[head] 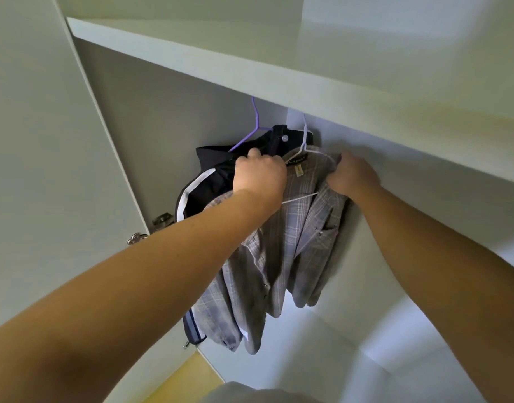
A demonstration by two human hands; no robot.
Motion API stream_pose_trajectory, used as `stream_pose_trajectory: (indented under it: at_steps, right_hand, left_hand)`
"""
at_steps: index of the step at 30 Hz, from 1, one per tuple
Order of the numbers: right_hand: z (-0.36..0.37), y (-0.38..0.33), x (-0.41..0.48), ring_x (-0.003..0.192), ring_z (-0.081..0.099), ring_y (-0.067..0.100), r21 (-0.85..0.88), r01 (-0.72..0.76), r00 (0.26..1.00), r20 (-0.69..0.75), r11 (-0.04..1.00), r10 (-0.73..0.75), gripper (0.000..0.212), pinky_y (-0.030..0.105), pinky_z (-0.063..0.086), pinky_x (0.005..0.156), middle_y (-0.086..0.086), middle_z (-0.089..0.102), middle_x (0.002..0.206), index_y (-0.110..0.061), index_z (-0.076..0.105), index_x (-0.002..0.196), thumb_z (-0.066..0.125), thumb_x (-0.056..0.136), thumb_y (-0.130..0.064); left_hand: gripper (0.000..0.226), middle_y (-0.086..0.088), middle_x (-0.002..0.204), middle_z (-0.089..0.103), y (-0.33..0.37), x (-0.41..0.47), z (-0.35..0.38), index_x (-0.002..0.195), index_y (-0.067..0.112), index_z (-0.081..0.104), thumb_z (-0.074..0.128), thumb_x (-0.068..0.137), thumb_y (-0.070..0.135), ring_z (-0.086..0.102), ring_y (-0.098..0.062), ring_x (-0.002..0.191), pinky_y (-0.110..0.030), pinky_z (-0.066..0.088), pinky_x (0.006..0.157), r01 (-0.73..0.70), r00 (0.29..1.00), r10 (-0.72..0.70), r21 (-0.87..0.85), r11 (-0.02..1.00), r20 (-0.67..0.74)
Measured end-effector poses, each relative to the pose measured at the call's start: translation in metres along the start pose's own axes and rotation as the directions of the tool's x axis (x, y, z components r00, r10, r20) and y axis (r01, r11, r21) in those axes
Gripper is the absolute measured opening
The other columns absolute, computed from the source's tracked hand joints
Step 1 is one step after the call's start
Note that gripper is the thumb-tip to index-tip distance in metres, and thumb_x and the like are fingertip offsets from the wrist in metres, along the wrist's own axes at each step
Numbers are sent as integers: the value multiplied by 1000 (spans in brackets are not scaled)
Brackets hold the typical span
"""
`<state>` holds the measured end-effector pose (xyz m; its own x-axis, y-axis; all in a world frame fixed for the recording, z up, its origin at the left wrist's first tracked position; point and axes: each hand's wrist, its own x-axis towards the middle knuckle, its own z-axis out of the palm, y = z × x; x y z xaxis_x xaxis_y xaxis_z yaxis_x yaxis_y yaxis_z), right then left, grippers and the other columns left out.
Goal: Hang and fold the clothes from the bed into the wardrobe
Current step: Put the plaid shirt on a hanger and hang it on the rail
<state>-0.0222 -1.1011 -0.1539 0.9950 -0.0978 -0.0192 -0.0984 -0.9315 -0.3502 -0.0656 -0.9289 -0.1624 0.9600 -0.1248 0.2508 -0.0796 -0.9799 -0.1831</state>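
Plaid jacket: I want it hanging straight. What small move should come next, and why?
Probably the right hand should ease the shoulder of the plaid jacket over the white hanger, since its wire arm shows bare there. The left hand grips the collar side; the rail is hidden.

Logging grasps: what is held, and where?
The grey checked fabric blazer on a white wire hanger: left hand at its collar, right hand at its shoulder.

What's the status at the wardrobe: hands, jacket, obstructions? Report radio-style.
Left hand and right hand both grip checked jacket at its shoulders. Jacket on white hanger, hook top hidden behind shelf. Dark garment on purple hanger crowds its left side.
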Motion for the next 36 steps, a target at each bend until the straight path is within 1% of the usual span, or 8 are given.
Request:
stream_pose_trajectory:
  at_steps: [5,7,12,16,20,24,30,36]
  right_hand:
    - [17,23,0,121,53,44,173,-54,994,-89,983,70,33,42,43,97,30,55,132,7,51,126,51,101,-14]
    - [32,30,1,122,54,42,365,-84,983,-121,927,137,33,42,44,99,28,55,133,1,52,124,61,96,-15]
    - [102,65,6,125,58,34,767,-311,911,73,560,406,74,41,48,104,20,57,141,0,50,139,84,76,-23]
    - [169,91,1,98,59,30,674,-625,775,478,393,412,59,39,50,82,11,59,124,-17,52,129,79,82,-39]
    - [197,96,-1,103,58,27,627,-653,757,518,425,398,64,41,50,80,13,55,130,-14,47,142,76,87,-31]
    - [194,94,12,116,56,32,711,-568,814,409,415,414,62,40,56,74,11,53,132,-15,50,135,81,82,-26]
    - [181,82,21,92,57,28,842,-328,897,136,428,421,25,50,56,92,9,61,107,-6,58,112,67,94,-21]
    - [181,85,13,106,62,31,899,-281,901,127,335,414,27,41,57,88,23,61,119,6,56,117,58,101,-15]
  left_hand:
    - [71,-19,142,38,2,-13,9,143,7,33,66,80,4,64,-32,90,-32,37,49,-7,996,-3,-109,994,-84]
    - [76,-21,147,36,4,-25,29,142,9,39,70,73,4,62,-32,93,-36,52,61,-174,954,147,-84,981,-262]
    - [29,-10,99,59,9,-80,112,108,12,57,68,82,17,57,-28,75,-37,48,65,-627,738,520,-152,764,-429]
    - [25,-5,99,66,14,-122,152,110,17,60,51,99,38,63,-29,89,-37,50,75,-254,945,313,-392,884,93]
    - [32,-2,103,68,11,-132,170,114,23,65,52,99,48,65,-25,93,-38,56,84,238,902,20,-535,810,432]
    - [36,-5,108,66,11,-129,177,114,19,61,50,99,50,62,-26,89,-40,56,81,385,859,-72,-549,742,506]
    - [44,-6,119,64,22,-124,175,124,16,55,50,100,52,61,-27,100,-38,50,91,473,843,-134,-598,647,522]
    - [51,-11,128,63,23,-114,166,138,12,52,50,103,48,60,-32,115,-40,47,102,492,828,-145,-578,651,541]
